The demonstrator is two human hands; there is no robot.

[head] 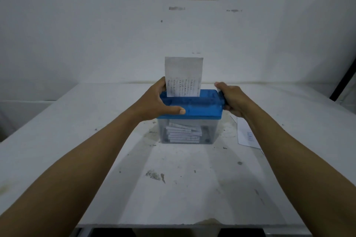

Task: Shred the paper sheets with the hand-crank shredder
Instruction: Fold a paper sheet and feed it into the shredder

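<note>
A small shredder with a blue lid (202, 105) and a clear bin (187, 131) stands mid-table. A printed paper sheet (184, 75) stands upright in the lid's slot. White strips (183, 133) lie piled inside the bin. My left hand (157, 100) grips the lid's left end, thumb along the front edge, fingers behind beside the sheet. My right hand (232, 100) is wrapped round the crank handle at the lid's right end; the handle is mostly hidden by the fingers.
The white table (173, 188) is stained and speckled. More paper sheets (246, 134) lie flat on it to the right of the shredder, partly under my right forearm. A white wall stands close behind. A dark bar (342, 81) leans at the far right.
</note>
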